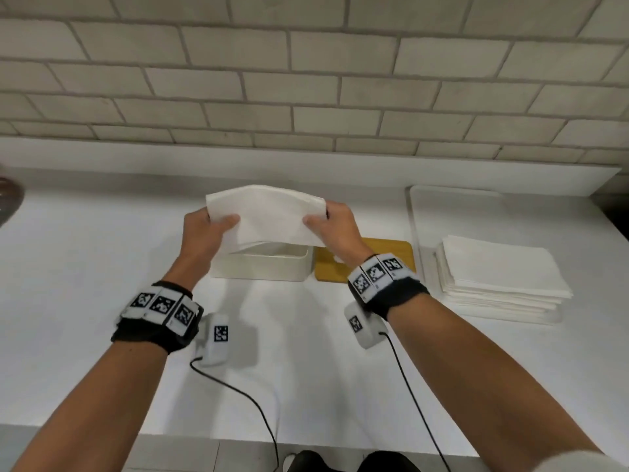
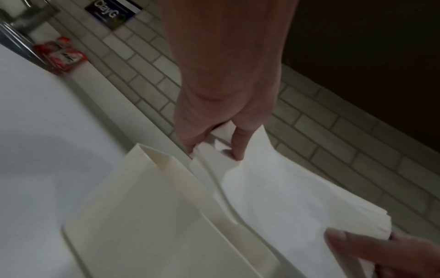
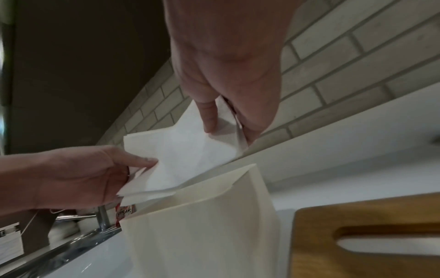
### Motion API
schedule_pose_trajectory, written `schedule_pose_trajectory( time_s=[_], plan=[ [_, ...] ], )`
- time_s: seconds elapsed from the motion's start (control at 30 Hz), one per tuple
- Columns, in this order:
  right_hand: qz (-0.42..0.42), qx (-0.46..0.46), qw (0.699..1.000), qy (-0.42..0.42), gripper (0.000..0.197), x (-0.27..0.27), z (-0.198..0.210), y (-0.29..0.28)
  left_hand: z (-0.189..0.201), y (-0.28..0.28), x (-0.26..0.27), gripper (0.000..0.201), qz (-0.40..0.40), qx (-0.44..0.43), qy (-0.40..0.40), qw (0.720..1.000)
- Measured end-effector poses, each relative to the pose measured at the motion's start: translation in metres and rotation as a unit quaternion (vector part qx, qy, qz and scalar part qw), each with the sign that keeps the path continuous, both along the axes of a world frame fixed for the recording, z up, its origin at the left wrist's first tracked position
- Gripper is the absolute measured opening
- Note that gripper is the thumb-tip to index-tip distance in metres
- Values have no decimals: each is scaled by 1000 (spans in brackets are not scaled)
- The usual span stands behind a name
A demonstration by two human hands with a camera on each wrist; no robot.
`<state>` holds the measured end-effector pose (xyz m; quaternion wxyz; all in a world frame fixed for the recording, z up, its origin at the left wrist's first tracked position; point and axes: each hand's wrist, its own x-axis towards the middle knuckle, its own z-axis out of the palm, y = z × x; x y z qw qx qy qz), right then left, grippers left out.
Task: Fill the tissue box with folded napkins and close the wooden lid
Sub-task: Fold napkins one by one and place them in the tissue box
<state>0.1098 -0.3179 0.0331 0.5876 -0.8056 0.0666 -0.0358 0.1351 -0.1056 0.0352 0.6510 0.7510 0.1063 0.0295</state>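
A bundle of white folded napkins (image 1: 269,216) hangs just above the open cream tissue box (image 1: 262,269) in the middle of the counter. My left hand (image 1: 207,226) pinches the bundle's left end and my right hand (image 1: 335,223) pinches its right end. The napkins (image 2: 273,190) bow upward, with their lower edge at the box's mouth (image 2: 166,206). The right wrist view shows the napkins (image 3: 181,154) over the box (image 3: 202,225). The wooden lid (image 1: 367,264), with a slot (image 3: 381,238) in it, lies flat on the counter right of the box.
A stack of folded napkins (image 1: 500,277) lies on a white tray (image 1: 418,212) at the right. A tiled wall (image 1: 306,80) rises behind the counter. To the left are a metal sink rim (image 3: 71,250) and a red packet (image 2: 62,54). Cables (image 1: 252,403) trail from my wrists.
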Motion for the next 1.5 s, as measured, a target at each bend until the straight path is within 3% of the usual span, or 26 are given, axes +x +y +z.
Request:
schedule_pose_trajectory(
  time_s=[0.2, 0.27, 0.37, 0.43, 0.67, 0.8, 0.9, 1.03, 1.1, 1.33, 1.5],
  plan=[
    [5, -138, 985, 102, 20, 41, -19, 37, -19, 30, 49, 30, -2, 133, 99, 986],
    [6, -200, 971, 128, 11, 47, -24, 45, -25, 31, 57, 29, -17, 216, 122, 969],
    [26, -281, 947, 157, 13, 50, -22, 56, -30, 29, 64, 36, -44, 309, 139, 940],
    [36, -317, 933, 168, 28, 49, -22, 61, -33, 27, 67, 38, -68, 360, 146, 919],
    [40, -395, 909, 129, 33, 46, -25, 75, -42, 20, 64, 39, -114, 429, 163, 881],
    [63, -449, 890, 45, 35, 39, -24, 88, -44, 11, 58, 40, -105, 489, 75, 863],
    [101, -420, 894, 119, 28, 37, -24, 91, -41, 3, 55, 33, -137, 526, 56, 838],
    [130, -395, 886, 207, 29, 40, -24, 88, -36, -2, 52, 34, -196, 543, 174, 798],
    [131, -386, 886, 223, 29, 41, -23, 87, -36, -1, 52, 39, -213, 543, 195, 788],
    [121, -364, 894, 234, 24, 37, -17, 87, -37, 1, 55, 39, -221, 527, 221, 790],
    [111, -315, 925, 180, 32, 27, -7, 75, -29, -5, 55, 36, -219, 526, 184, 801]
  ],
)
